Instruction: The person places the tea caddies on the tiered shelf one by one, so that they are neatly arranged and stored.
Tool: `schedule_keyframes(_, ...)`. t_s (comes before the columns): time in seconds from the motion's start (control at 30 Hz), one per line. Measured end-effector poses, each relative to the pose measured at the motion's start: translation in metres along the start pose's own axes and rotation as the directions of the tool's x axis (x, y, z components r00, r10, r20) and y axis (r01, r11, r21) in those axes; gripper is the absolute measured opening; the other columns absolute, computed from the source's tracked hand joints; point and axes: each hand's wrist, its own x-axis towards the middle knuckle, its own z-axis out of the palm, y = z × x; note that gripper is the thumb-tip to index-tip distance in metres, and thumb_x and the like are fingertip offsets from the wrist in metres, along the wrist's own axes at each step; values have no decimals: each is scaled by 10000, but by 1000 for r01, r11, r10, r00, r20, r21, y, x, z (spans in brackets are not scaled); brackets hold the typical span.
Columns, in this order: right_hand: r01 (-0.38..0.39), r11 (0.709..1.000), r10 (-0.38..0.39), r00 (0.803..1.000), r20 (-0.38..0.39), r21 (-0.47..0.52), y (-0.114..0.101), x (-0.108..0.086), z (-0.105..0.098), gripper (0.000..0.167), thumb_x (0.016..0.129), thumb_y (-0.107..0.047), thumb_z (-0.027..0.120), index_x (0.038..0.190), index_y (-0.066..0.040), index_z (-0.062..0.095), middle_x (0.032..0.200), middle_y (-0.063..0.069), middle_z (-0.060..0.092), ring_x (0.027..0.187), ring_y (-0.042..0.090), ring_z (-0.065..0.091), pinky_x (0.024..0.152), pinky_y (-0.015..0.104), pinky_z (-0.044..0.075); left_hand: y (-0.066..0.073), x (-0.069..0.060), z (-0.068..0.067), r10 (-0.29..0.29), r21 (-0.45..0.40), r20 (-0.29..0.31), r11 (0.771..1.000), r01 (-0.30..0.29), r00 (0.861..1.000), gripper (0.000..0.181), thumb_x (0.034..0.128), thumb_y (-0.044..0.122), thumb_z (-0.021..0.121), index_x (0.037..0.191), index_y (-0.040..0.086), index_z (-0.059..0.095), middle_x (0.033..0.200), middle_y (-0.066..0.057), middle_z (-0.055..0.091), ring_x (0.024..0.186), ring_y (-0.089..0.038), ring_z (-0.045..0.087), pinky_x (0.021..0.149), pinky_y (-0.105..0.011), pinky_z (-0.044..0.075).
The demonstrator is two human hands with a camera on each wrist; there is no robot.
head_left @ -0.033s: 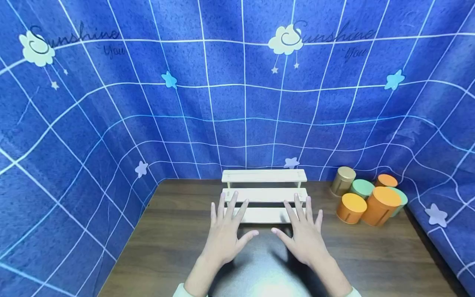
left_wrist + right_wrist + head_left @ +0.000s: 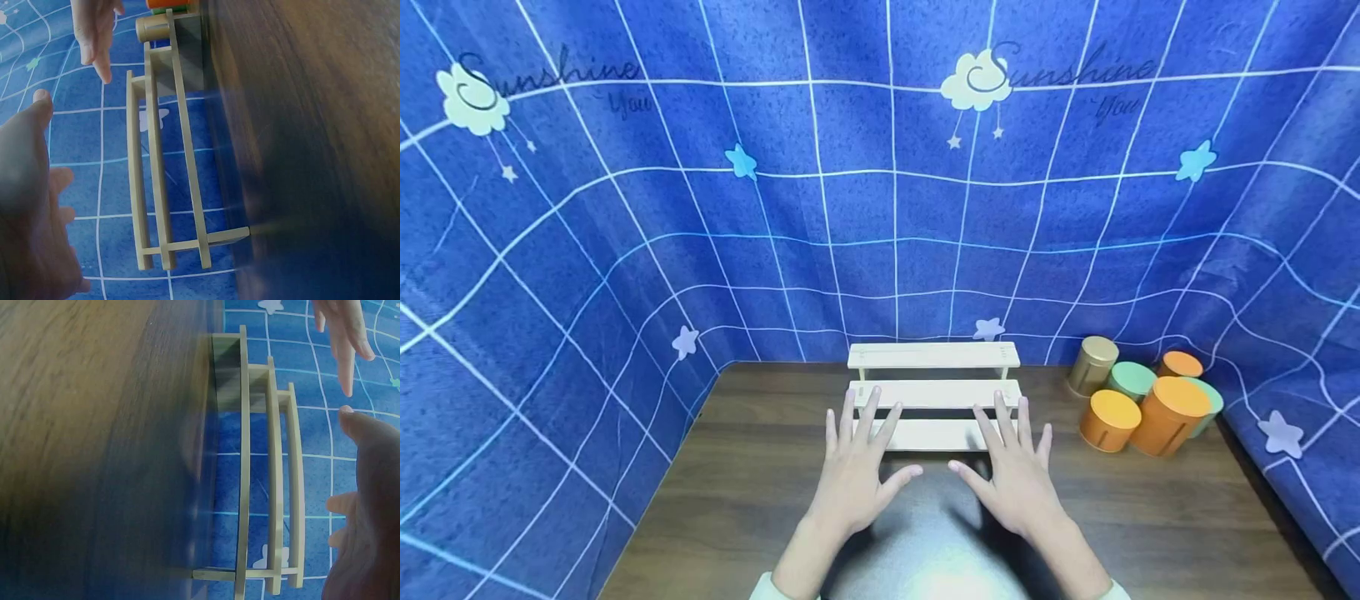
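plainly, two bare hands reach in from the near edge of a dark wooden table (image 2: 752, 492), palms down and raised above its surface. the left hand (image 2: 852, 483) and the right hand (image 2: 1021, 483) are both spread, fingers straight and fanned, thumbs pointing toward each other with a gap between. a pale three-tier rack (image 2: 934, 356) stands at the middle of the table's far edge, its shelves stepping up toward the back. from above, the fingertips overlap the middle and front shelves; the wrist views show both hands apart from the rack. near the table's far right corner, canisters cluster: a gold canister (image 2: 1092, 368), a green canister (image 2: 1132, 380), a small orange canister (image 2: 1181, 364) at the back, a short yellow-orange canister (image 2: 1110, 419) in front, a taller orange canister (image 2: 1171, 417), and a second green one (image 2: 1213, 398) partly hidden behind it. a blue curtain (image 2: 857, 208) with white grid lines, clouds and stars hangs around the table.
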Motion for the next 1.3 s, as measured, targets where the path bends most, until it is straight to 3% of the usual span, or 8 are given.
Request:
schedule_keyframes(0.37, -16, 1000, 16, 1000, -6, 25, 1, 1, -8, 920, 951, -697, 604, 1677, -219, 305, 1798, 134, 79, 1650, 438, -102, 1199, 837, -36, -1, 5, 1, -18, -24, 16, 1000, 19, 1000, 890, 964, 747, 523, 1691, 322, 236, 1809, -29, 31, 1659, -433, -22, 1273, -749, 58)
schedule_keyframes(0.63, -1, 998, 3, 1000, -26, 65, 3, 7, -7, 884, 963, -677, 606, 1668, -222, 328, 1796, 141, 94, 1653, 425, -104, 1197, 842, -8, -2, 9, 0, -43, -58, 18, 997, 44, 999, 882, 980, 742, 493, 1698, 329, 191, 1809, -65, 25, 1645, -416, -132, 1278, -738, 34)
schedule_keyframes(0.73, 39, 986, -23, 995, -97, 159, 5, 9, -8, 769, 972, -561, 676, 1596, -170, 455, 1761, 162, 239, 1655, 444, -16, 1209, 829, 43, -2, 10, 0, -66, -100, 2, 993, 66, 998, 904, 988, 718, 509, 1707, 305, 150, 1808, -96, 14, 1638, -445, -137, 1282, -732, 47)
schedule_keyframes(0.83, 131, 961, -72, 969, -237, 245, 11, 11, -12, 534, 956, -366, 757, 1408, -109, 632, 1617, 182, 488, 1622, 475, 167, 1222, 794, 117, -2, 12, 2, -91, -176, -4, 980, 88, 996, 925, 997, 690, 527, 1714, 282, 109, 1805, -117, 10, 1641, -445, -127, 1279, -735, 52)
schedule_keyframes(0.97, 213, 939, -92, 913, -397, 271, 24, 14, -21, 295, 912, -176, 785, 1182, -73, 727, 1415, 185, 653, 1533, 484, 348, 1235, 718, 197, -4, 15, 4, -129, -264, 24, 956, 131, 991, 937, 1008, 668, 533, 1716, 277, 59, 1803, -117, -12, 1650, -412, -127, 1284, -727, 40)
schedule_keyframes(1.03, 208, 937, -70, 898, -434, 280, 32, 17, -26, 268, 904, -128, 777, 1157, -55, 727, 1396, 202, 656, 1513, 490, 369, 1237, 692, 227, -7, 17, 4, -160, -318, 26, 935, 160, 987, 950, 1012, 642, 553, 1717, 253, 48, 1803, -110, -26, 1652, -402, -124, 1287, -723, 47)
schedule_keyframes(1.13, 173, 943, -25, 889, -458, 285, 43, 20, -33, 291, 898, -99, 772, 1175, -30, 716, 1405, 242, 631, 1497, 518, 376, 1227, 687, 263, -12, 21, 5, -225, -398, 14, 893, 212, 974, 972, 1015, 615, 574, 1715, 243, 11, 1803, -76, -43, 1660, -376, -103, 1298, -698, 87)
schedule_keyframes(1.3, 91, 959, 39, 898, -439, 270, 58, 15, -43, 408, 900, -108, 767, 1276, 13, 664, 1451, 304, 570, 1487, 574, 356, 1220, 704, 270, -17, 25, 5, -332, -569, -42, 783, 251, 942, 947, 1023, 476, 651, 1712, 278, 32, 1802, -47, 69, 1669, -300, 66, 1311, -622, 181)
